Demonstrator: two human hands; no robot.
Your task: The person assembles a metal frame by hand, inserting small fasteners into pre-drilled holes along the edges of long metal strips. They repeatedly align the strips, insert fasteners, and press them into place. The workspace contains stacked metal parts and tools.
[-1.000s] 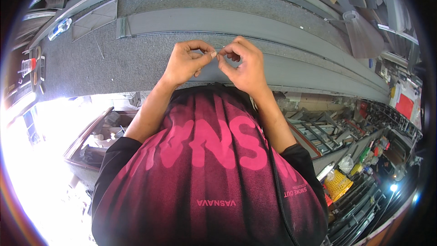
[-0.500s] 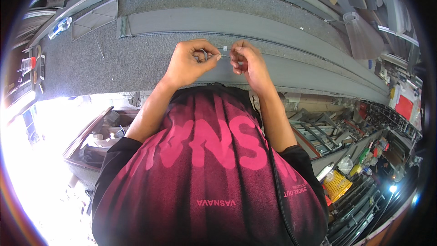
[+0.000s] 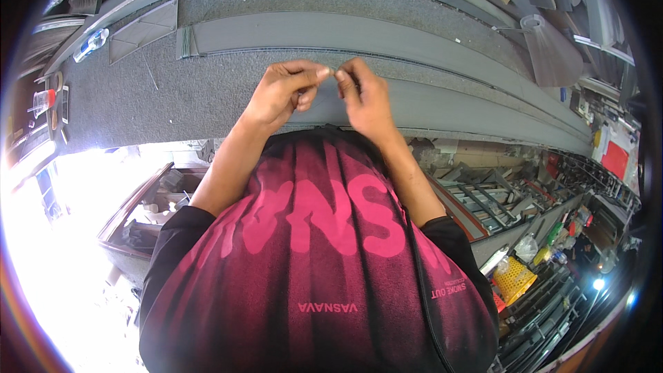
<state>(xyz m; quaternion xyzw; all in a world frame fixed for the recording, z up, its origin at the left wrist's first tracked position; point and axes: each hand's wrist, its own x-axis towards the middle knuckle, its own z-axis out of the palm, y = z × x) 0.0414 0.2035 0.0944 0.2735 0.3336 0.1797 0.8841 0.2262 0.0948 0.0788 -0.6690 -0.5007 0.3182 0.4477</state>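
Note:
Over the carpet-covered work table [image 3: 124,114], my two hands meet at the fingertips. My left hand [image 3: 282,94] is closed in a pinch of thumb and forefinger, its other fingers curled. My right hand [image 3: 367,100] pinches too, its thumb and forefinger almost touching the left fingertips. Whatever lies between them is too small to make out. Just beyond the hands a long grey strip [image 3: 297,32] runs across the table, with a pleated grey bundle [image 3: 184,42] at its left end. Beneath and right of my right hand stretches a second long grey strip [image 3: 442,109].
Far left on the table are a clear plastic bottle [image 3: 91,45], a flat framed panel [image 3: 143,31] and a red-topped cup [image 3: 43,101]. A grey rolled sheet [image 3: 551,55] stands at far right. Lower right, a yellow basket [image 3: 515,280] sits beside racks of metal profiles [image 3: 494,197].
My right hand has moved left and its fingertips have come up to the left ones. My left fingertips have risen slightly. A small white square seen between the hands no longer shows.

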